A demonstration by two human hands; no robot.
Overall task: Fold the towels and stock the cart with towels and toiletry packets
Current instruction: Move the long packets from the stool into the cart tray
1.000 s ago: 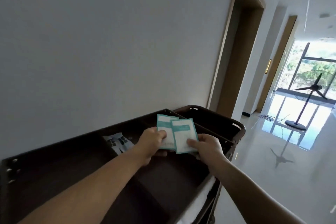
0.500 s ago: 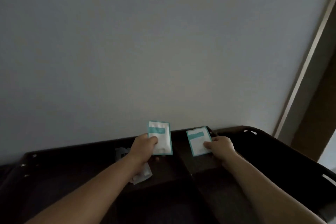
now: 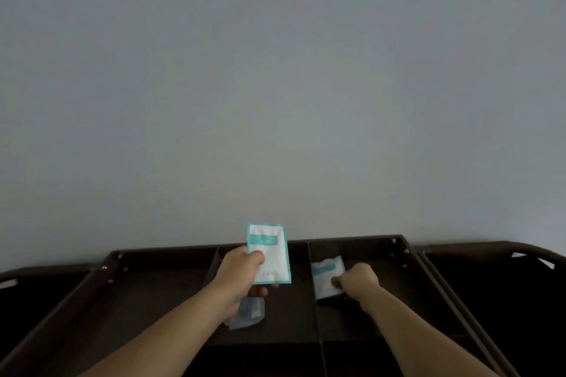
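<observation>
While lowering into the dark cart tray's right compartment, right hand pinching white-and-teal flat packet long-axis far-near; left hand clasping upright twin packet over middle compartment.

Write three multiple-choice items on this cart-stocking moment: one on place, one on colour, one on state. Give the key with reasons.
1. Where is the right hand's packet?
A. in the compartment right of the divider
B. on the floor
C. on a towel

2. What colour trims the left hand's packet?
A. red
B. teal
C. yellow

3. How is the left hand's packet held?
A. lying flat in the cart
B. crumpled in a fist
C. upright, above the tray

Key: A, the right hand lowers it right of the divider; B, a teal border shows; C, the left hand grips its lower edge, raised.
</observation>
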